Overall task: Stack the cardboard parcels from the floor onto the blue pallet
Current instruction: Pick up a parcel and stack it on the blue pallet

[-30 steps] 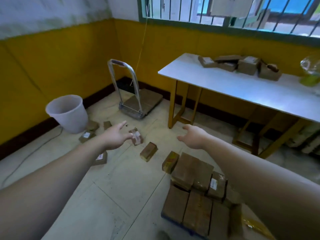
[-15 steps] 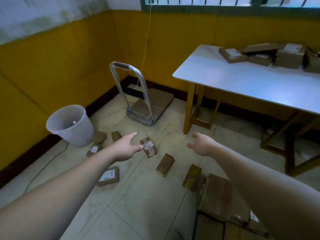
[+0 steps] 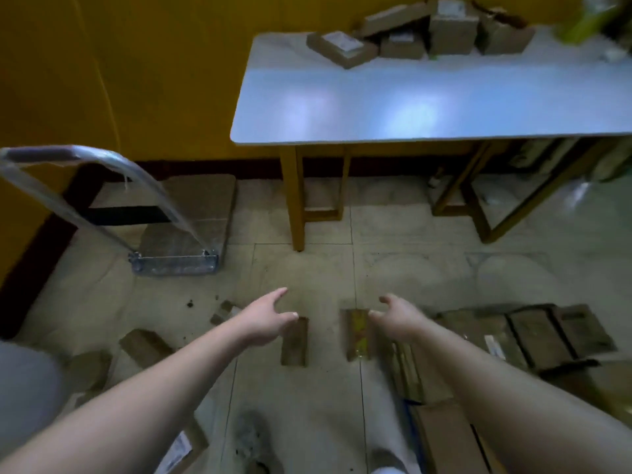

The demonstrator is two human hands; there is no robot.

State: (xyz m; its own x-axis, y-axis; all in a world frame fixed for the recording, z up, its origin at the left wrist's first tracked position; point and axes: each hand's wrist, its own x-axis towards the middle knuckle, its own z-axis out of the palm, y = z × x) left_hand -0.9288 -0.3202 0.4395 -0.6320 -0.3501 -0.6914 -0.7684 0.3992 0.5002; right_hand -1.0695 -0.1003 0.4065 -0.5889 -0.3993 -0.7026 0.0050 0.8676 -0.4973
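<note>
Two small cardboard parcels lie on the floor tiles straight ahead: a brown parcel [image 3: 294, 343] just under my left hand [image 3: 263, 319], and a parcel with yellow tape [image 3: 357, 335] beside my right hand [image 3: 396, 318]. Both hands are open, fingers spread, hovering above the parcels without touching them. More parcels [image 3: 145, 345] lie to the left. A flat layer of parcels [image 3: 533, 333] covers the pallet at the right; only a sliver of its blue edge [image 3: 408, 403] shows.
A folding hand trolley [image 3: 171, 230] stands at the left by the yellow wall. A white table [image 3: 393, 107] with yellow legs carries several more parcels [image 3: 403, 35]. A white bucket's edge [image 3: 24, 381] is at the far left.
The view has swung right and tilted down, and I have come closer. Both hands have dropped toward the two floor parcels, which now lie right under them.
</note>
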